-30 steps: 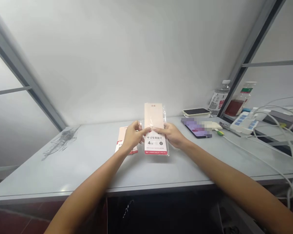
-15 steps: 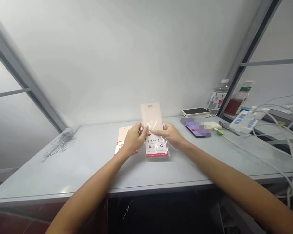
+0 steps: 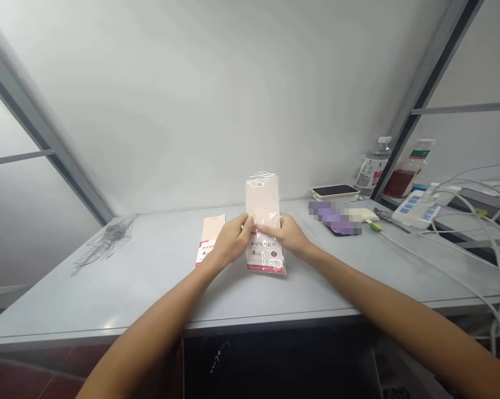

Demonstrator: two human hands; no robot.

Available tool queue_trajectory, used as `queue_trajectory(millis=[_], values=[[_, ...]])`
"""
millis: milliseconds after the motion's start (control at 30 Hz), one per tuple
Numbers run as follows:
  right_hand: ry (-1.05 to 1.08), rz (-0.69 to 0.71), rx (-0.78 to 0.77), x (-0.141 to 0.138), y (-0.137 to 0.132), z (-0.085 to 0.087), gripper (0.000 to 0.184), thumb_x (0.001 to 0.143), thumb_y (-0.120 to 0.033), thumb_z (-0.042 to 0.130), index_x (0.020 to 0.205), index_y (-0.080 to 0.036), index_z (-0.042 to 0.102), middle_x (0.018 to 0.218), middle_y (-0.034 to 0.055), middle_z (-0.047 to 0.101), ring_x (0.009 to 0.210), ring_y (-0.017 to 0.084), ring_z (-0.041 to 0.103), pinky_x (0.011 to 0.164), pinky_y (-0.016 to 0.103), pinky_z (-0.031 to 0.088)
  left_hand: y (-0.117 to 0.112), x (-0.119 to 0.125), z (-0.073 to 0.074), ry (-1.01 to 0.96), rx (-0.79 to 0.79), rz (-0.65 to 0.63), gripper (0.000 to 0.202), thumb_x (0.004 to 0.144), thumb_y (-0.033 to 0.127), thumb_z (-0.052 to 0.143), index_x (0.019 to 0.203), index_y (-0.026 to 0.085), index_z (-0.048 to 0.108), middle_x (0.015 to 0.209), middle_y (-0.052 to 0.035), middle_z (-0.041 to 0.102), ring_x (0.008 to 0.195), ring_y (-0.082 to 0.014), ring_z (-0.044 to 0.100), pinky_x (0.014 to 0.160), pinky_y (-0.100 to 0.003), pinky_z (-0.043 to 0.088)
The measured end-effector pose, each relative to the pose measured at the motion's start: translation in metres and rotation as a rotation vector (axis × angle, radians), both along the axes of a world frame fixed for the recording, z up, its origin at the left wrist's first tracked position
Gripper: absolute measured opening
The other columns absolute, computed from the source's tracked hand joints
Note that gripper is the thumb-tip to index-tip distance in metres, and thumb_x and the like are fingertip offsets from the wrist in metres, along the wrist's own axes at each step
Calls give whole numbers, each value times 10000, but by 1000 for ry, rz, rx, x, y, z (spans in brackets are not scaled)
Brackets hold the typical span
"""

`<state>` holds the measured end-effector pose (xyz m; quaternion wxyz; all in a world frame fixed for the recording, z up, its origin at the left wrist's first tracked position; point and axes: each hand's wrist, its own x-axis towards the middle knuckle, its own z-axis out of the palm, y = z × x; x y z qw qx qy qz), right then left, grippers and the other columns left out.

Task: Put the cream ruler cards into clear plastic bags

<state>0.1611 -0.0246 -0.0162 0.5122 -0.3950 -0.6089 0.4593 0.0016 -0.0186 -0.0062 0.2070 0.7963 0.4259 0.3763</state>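
Note:
A clear plastic packet [image 3: 263, 202] with a pale pink card and a red-and-white printed label inside stands nearly upright over the desk. My left hand [image 3: 234, 237] pinches its left edge near mid-height. On the opposite edge, my right hand [image 3: 290, 235] grips it, thumb lying across the front; the fingers behind are hidden. A similar pink, white and red card pack [image 3: 210, 235] lies flat on the desk to the left, partly covered by my left hand and forearm.
The grey desk [image 3: 150, 277] meets a pale wall behind. To the right are a white-cased phone [image 3: 335, 192], a blurred purple-screened device [image 3: 335, 219], a water bottle [image 3: 373, 169], a bottle of dark red liquid [image 3: 403, 177], a white power strip [image 3: 416, 208] and tangled white cables [image 3: 453, 271].
The held packet has shifted slightly right and turned a little, so glare now crosses its front and top. Both hands keep hold, and the left fingers sit closer against its edge.

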Motion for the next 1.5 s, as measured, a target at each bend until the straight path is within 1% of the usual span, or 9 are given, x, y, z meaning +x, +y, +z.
queue_trajectory(millis=[133,267,433,533,867,1133,1267,1400,1500], values=[[42,10,2,2,-1,4,318,639,-399,699,821,-140,663,800,71,684,729,223,635,619,320,500,4,2,-3,-291,-184,-74,317,798,507,473,777,198,408,694,23,529,527,-86,496,454,-206,356],[42,16,6,4,-4,7,299,666,-417,671,773,-139,656,736,60,669,660,199,617,570,299,482,8,2,-1,-522,-404,-126,451,702,522,597,965,217,393,677,41,533,518,-91,528,450,-200,404],[22,27,23,5,-4,6,303,677,-429,654,753,-136,641,694,50,650,612,177,595,530,275,456,8,1,1,-485,-478,-278,358,742,512,557,794,159,522,674,12,531,576,-89,539,499,-202,423],[27,68,10,6,-4,5,278,671,-411,664,730,-140,639,681,46,651,595,172,593,528,272,449,8,0,0,-474,-550,-340,340,755,492,553,775,153,553,688,-7,555,598,-88,538,517,-196,407],[67,140,-26,7,-5,2,291,684,-426,653,738,-141,630,653,42,651,585,181,610,515,274,456,10,0,0,-545,-619,-377,298,714,442,615,692,148,570,638,-2,575,585,-102,549,527,-215,388],[37,114,-52,6,0,0,300,716,-445,605,753,-148,627,673,40,657,611,180,611,534,272,454,9,4,-2,-522,-542,-277,322,725,458,583,688,138,562,636,-15,566,552,-101,520,493,-216,377],[-143,88,-118,10,8,-4,309,745,-455,568,810,-158,623,717,53,675,612,190,617,493,270,452,17,-8,-3,-197,-506,-101,379,709,531,556,652,157,572,602,-30,581,490,-122,515,430,-231,369],[-432,147,-212,15,15,-19,298,675,-443,649,817,-192,576,610,34,663,449,180,582,410,281,425,21,-18,-14,184,-559,86,427,647,558,587,453,190,485,409,-22,503,334,-139,445,372,-256,303],[-648,55,-244,14,16,-28,305,655,-468,659,760,-201,555,498,27,621,385,192,556,403,295,399,17,-15,-21,277,-433,222,443,597,515,639,377,214,400,343,-1,424,293,-136,374,392,-273,286]])
